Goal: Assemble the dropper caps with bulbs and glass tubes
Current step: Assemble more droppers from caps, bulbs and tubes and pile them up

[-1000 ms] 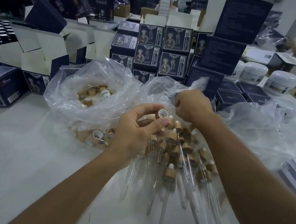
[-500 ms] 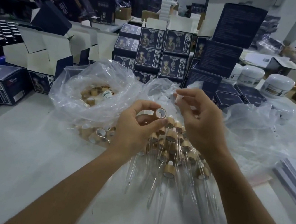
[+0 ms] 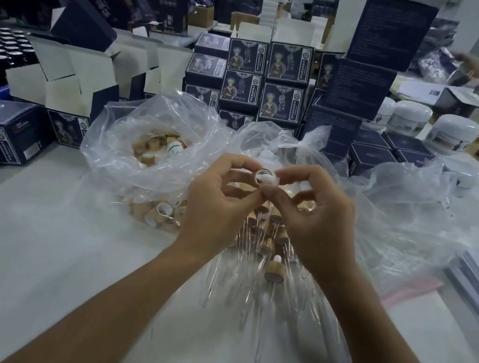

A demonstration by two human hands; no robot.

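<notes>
While pinched between both hands (image 3: 271, 211), bulb (image 3: 270, 180) at cap (image 3: 262, 175).

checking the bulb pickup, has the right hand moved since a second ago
Yes. The right hand has come back out of the plastic bag, toward the person and leftward, and now pinches a white bulb against the cap in the left hand.
</notes>
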